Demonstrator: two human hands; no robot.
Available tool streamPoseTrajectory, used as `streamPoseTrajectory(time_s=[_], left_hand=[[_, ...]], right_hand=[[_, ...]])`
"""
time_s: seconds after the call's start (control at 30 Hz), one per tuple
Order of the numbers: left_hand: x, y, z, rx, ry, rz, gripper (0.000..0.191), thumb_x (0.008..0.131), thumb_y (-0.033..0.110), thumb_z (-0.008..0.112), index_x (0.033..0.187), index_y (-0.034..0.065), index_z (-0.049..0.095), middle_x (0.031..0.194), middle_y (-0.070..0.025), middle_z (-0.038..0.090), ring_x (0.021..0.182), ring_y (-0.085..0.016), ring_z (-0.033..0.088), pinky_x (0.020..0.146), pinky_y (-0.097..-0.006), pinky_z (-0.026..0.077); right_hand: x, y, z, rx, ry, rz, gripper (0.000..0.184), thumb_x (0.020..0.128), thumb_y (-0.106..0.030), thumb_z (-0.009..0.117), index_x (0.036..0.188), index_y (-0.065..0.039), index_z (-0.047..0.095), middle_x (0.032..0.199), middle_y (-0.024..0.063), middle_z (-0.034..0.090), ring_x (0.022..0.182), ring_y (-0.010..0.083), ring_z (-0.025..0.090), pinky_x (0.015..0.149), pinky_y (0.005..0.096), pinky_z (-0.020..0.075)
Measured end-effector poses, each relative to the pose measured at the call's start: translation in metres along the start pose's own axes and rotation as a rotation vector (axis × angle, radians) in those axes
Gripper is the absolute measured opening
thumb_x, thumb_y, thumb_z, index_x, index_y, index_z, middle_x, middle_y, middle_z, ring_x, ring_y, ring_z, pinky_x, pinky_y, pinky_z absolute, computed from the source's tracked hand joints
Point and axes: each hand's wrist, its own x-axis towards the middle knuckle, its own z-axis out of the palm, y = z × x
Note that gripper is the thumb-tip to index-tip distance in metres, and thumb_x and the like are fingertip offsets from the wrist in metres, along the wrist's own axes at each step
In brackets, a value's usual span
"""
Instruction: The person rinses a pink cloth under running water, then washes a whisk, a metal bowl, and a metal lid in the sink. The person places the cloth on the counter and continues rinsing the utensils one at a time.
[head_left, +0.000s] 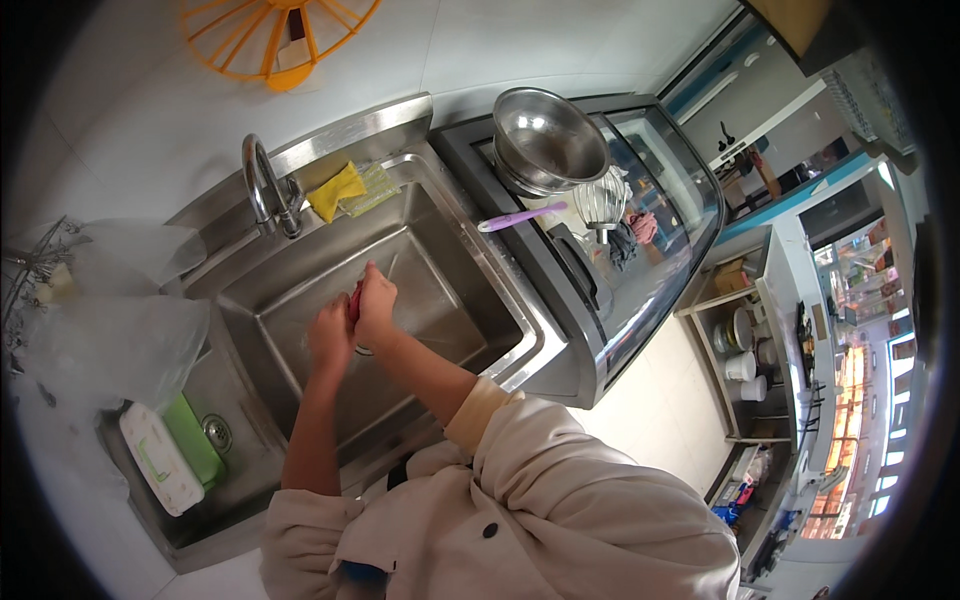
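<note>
Over the basin of a stainless steel sink (442, 330), my left hand (331, 330) and my right hand (376, 301) are closed together around a small dark red cloth (355, 300). Part of the cloth shows between them; the rest is hidden by the fingers. A curved chrome faucet (259, 176) stands at the sink's back edge, beyond my hands. Beside it on the rim lie a yellow sponge or cloth (335, 192) and a pale green scouring pad (371, 190).
Metal bowls (551, 139), a wire whisk head (600, 202) and a purple-handled tool (523, 217) rest on the glass display case (660, 225) to the right. A green container (187, 435) with a whitish lid (161, 457) sits in the left basin, near a plastic bag (112, 345).
</note>
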Motion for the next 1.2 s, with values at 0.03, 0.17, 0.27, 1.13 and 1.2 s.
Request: streamPoseTrajectory(time_s=[0.03, 0.17, 0.27, 1.13, 1.2], left_hand=[[0.002, 0.001, -0.001, 0.037, 0.022, 0.023, 0.010, 0.071, 0.011, 0.058, 0.076, 0.0056, 0.050, 0.074, -0.0153, 0.059, 0.071, -0.039, 0.056, 0.059, -0.0460, 0.043], [0.006, 0.003, -0.005, -0.025, 0.075, 0.050, 0.012, 0.070, 0.011, 0.059, 0.073, 0.0056, 0.049, 0.072, -0.0154, 0.058, 0.070, -0.038, 0.056, 0.058, -0.0457, 0.043], [0.002, 0.005, -0.011, -0.046, 0.081, 0.060, 0.013, 0.069, 0.012, 0.060, 0.074, 0.0050, 0.050, 0.073, -0.0161, 0.058, 0.071, -0.038, 0.056, 0.059, -0.0454, 0.043], [-0.056, 0.002, -0.063, -1.690, 0.060, -0.360, 0.044, 0.083, 0.005, 0.058, 0.122, 0.0033, 0.039, 0.112, -0.0070, 0.051, 0.106, -0.015, 0.049, 0.091, -0.0295, 0.039], [-0.055, 0.000, -0.069, -1.660, 0.096, -0.368, 0.039, 0.086, 0.008, 0.054, 0.122, 0.0032, 0.040, 0.112, -0.0071, 0.052, 0.104, -0.016, 0.051, 0.091, -0.0299, 0.039]], right_hand=[[-0.002, -0.004, 0.003, 0.024, 0.014, 0.033, 0.037, 0.088, -0.028, 0.048, 0.057, -0.010, 0.039, 0.051, 0.0005, 0.037, 0.040, 0.0110, 0.031, 0.037, 0.0273, 0.0276], [-0.007, -0.014, 0.008, 0.128, -0.022, 0.060, 0.036, 0.089, -0.030, 0.045, 0.059, -0.011, 0.039, 0.054, 0.0019, 0.039, 0.042, 0.0133, 0.033, 0.039, 0.0280, 0.0299], [-0.007, -0.011, 0.006, 0.128, -0.054, 0.092, 0.036, 0.089, -0.030, 0.044, 0.059, -0.011, 0.039, 0.055, 0.0024, 0.040, 0.043, 0.0148, 0.035, 0.039, 0.0290, 0.0314], [-0.062, -0.075, -0.040, -0.443, -0.947, 0.202, 0.033, 0.077, 0.004, 0.055, 0.109, -0.004, 0.052, 0.101, 0.0059, 0.058, 0.094, 0.0136, 0.056, 0.081, 0.0277, 0.0466], [-0.058, -0.078, -0.045, -0.455, -0.934, 0.201, 0.024, 0.079, 0.004, 0.051, 0.101, -0.005, 0.053, 0.101, 0.0054, 0.057, 0.093, 0.0158, 0.057, 0.079, 0.0311, 0.0489]])
